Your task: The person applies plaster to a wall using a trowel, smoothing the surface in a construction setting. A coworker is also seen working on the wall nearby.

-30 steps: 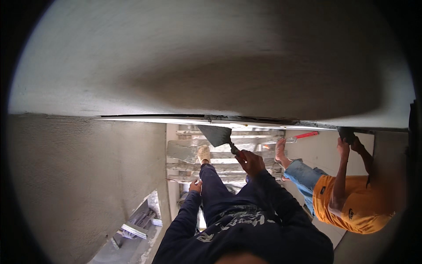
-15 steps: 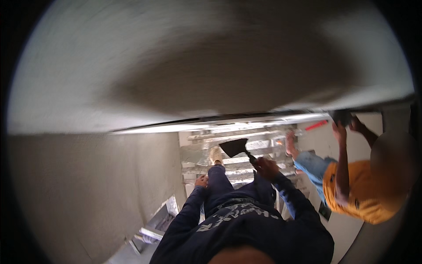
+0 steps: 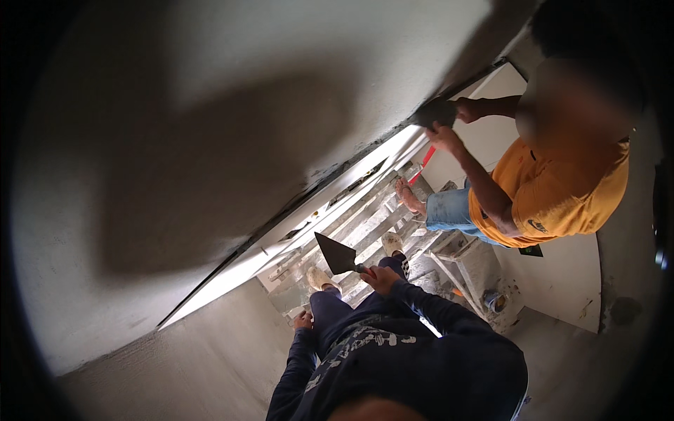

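Observation:
My right hand [image 3: 381, 279] is closed round the handle of a trowel [image 3: 338, 255] with a dark, pointed blade. The blade is held out in front of my thighs, above the plank flooring, and touches nothing that I can see. My left hand [image 3: 302, 321] hangs beside my left thigh, fingers loosely bent, with no object visible in it. Above and to the left, a grey plastered surface [image 3: 232, 42] fills much of the view, darkened by a large shadow and ending in a dark edge.
At the right, a co-worker in an orange shirt [image 3: 554, 189] holds a dark tool [image 3: 435, 112] at the plaster's edge. Light planks with gaps [image 3: 365, 224] lie under our feet. A pale wooden stand [image 3: 460, 277] is on my right; a bare wall [image 3: 203, 358] is at lower left.
My view has swung round, so the plaster edge now slants steeply and the co-worker appears higher and nearer. The trowel stays in my right hand, its blade now turned toward the upper left.

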`<state>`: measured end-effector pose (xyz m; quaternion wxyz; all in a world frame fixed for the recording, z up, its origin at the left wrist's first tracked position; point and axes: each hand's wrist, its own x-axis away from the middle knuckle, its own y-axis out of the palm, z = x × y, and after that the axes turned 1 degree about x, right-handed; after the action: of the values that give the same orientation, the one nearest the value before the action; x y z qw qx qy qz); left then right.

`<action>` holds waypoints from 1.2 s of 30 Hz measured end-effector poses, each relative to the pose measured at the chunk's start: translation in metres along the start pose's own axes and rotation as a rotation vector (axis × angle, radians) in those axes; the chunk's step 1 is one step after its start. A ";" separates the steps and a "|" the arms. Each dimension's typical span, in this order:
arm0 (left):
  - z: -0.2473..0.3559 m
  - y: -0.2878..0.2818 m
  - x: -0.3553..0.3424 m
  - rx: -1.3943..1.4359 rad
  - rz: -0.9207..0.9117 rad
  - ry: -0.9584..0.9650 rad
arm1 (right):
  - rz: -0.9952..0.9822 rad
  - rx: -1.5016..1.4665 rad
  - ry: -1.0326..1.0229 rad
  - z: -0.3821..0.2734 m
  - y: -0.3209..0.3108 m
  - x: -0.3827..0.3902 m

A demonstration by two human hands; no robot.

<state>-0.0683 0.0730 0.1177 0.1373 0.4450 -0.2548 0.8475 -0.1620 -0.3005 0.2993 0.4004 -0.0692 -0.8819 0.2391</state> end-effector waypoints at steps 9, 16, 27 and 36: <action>0.051 0.016 -0.013 -0.440 -0.068 0.291 | -0.092 -0.450 0.059 0.035 -0.001 0.017; 0.126 0.049 0.025 -0.511 -0.200 0.442 | 0.170 -0.355 -0.104 0.041 -0.003 0.034; 0.205 0.150 0.140 -0.443 -0.770 0.631 | 0.113 -0.650 -0.072 0.027 -0.018 0.050; 0.212 0.195 0.176 -0.030 -0.780 0.159 | 0.561 -0.538 -0.163 0.011 0.004 0.067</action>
<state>-0.1124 -0.2059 0.3034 0.4745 0.4394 -0.0677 0.7597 -0.2155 -0.2801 0.3363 0.2159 -0.3907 -0.8887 0.1046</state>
